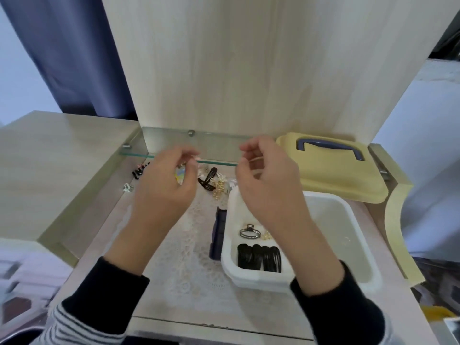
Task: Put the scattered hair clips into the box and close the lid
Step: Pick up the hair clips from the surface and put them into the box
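Note:
The white box (348,215) stands open on the right. Inside it lie a row of black snap clips (258,260), a grey metal claw clip (249,231) and a small gold clip (266,236). Its yellow lid (336,180) with a blue handle lies behind it. My left hand (166,188) pinches a pastel hair clip (179,175) above the table. My right hand (268,188) hovers over the box's far left corner, fingers loosely curled and holding nothing that I can see. Loose on the table are black snap clips (207,181), gold chain clips (219,189), black clips (139,170) and a mint clip (127,187).
A glass shelf (161,143) juts out low over the back of the table, above the scattered clips. A dark blue plastic piece (219,232) sits against the box's left wall. A wooden panel rises behind, and a raised wooden top stands at the left.

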`<state>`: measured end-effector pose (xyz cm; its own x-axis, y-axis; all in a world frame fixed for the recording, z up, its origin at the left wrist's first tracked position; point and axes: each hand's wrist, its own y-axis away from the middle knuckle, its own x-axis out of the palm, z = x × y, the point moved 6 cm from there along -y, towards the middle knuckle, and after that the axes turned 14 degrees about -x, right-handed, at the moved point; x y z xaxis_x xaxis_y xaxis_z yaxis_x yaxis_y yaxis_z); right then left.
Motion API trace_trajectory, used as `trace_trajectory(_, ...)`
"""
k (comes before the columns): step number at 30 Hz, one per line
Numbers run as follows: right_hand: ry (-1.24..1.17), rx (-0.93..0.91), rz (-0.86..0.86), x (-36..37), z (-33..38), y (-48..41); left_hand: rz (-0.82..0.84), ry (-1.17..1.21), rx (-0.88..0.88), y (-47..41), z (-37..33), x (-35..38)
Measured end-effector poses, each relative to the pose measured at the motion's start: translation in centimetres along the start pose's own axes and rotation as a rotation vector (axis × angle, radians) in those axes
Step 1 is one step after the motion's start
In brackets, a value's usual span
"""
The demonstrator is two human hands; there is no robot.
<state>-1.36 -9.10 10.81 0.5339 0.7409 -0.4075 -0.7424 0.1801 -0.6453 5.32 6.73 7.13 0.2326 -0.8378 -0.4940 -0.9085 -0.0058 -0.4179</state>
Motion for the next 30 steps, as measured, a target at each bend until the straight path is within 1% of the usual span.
trace_trajectory(2, -0.046, -0.049, -0.039, 2.6, 1.9, 0.4, -0.086, 0.010, -0.062, -0.5, 2.5, -1.5)
trace_trajectory(5, -0.070, -0.063, -0.012, 6.5, 3.3, 1.3, -0.185, -0.073, -0.117, -0.6, 6.1, -2.7)
trace_trajectory(7, -0.057, -0.075, -0.043, 8.8, 3.3, 1.9, -0.207, -0.135, -0.134, -0.6, 8.8, -2.5)
trace_trajectory(9, -0.023, -0.077, -0.072, 11.2, 2.6, 2.6, -0.146, -0.125, -0.205, -0.4, 11.6, -1.8)
trace_trajectory(12, 0.050, -0.013, -0.032, 14.6, -0.3, 3.6, -0.018, -0.117, -0.237, 0.1, 14.1, 0.0)
trace_trajectory(15, 0.182, 0.099, 0.021, 17.4, -3.8, 4.5, 0.051, -0.212, -0.215, 0.1, 15.4, 1.3)
trace_trajectory(17, 0.280, 0.097, 0.041, 18.7, -5.2, 4.8, 0.084, -0.245, -0.174, -0.5, 15.7, 1.9)
trace_trajectory(20, 0.444, 0.047, 0.073, 19.6, -6.8, 4.6, 0.085, -0.284, -0.117, -1.3, 15.8, 2.3)
trace_trajectory(23, 0.601, 0.016, 0.099, 19.8, -7.9, 4.1, 0.060, -0.281, -0.120, -1.7, 16.0, 2.7)
trace_trajectory(30, 0.642, 0.061, 0.074, 20.7, -9.3, 4.0, 0.055, -0.298, -0.165, -1.8, 17.3, 3.6)
